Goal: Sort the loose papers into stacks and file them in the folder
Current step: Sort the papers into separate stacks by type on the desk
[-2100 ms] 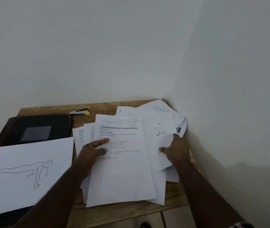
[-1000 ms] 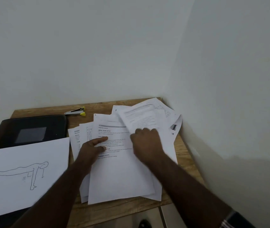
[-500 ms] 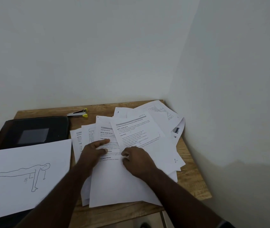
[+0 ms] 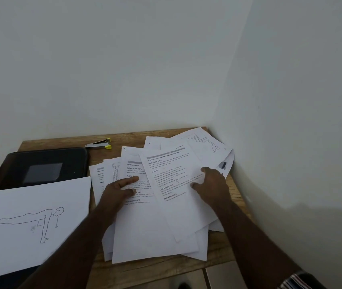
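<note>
A loose pile of printed white papers point(image 4: 153, 230) lies spread over the right half of the wooden table point(image 4: 166, 268). My left hand point(image 4: 120, 188) rests on the pile, its fingers extended flat on a text page. My right hand point(image 4: 211, 182) lies on the tilted top sheet point(image 4: 172, 176), with fingers spread at its right edge. A black folder point(image 4: 40, 165) lies shut at the back left. A large sheet with a line drawing of a push-up figure point(image 4: 26, 222) lies at the front left.
A small stapler with yellow tips point(image 4: 99, 143) sits near the back edge of the table. White walls close in behind and on the right, where the papers reach the corner. The table's front edge runs below the pile.
My right hand drew a printed sheet from the right side onto the top of the pile, then slid back to that sheet's right edge. My left hand stayed put.
</note>
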